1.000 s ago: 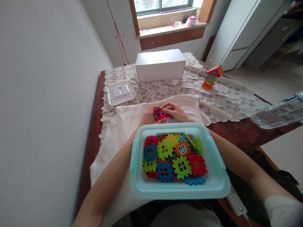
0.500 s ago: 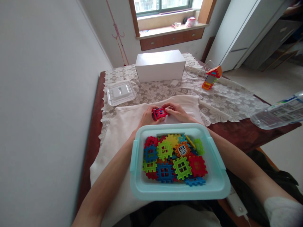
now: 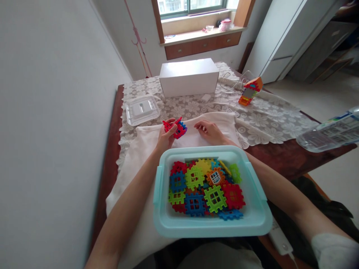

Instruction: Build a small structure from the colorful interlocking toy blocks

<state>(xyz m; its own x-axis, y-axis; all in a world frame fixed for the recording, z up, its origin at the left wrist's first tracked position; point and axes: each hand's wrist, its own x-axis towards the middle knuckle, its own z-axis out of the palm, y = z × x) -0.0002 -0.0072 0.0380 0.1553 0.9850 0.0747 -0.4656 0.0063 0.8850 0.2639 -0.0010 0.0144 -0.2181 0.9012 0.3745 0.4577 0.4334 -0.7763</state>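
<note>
My left hand grips a small assembly of interlocking plastic building blocks, red with some blue, held above the white cloth. Its pieces are tilted and joined at their notched edges. To the right, apart from the blocks, my right hand rests low over the cloth, fingers loosely bent with nothing visible in them. Nearer to me, between my forearms, sits a light turquoise tub with many notched blocks inside, among them a lime green window block and a red block.
A white box stands at the table's far side. Left of it lies a clear plastic lid. A built block house stands at the far right, with a large plastic bottle nearer. A wall runs along the left.
My right hand has let go of the blocks and moved slightly right. My left hand has shifted left with the assembly and turned it, so blue pieces show on its right side.
</note>
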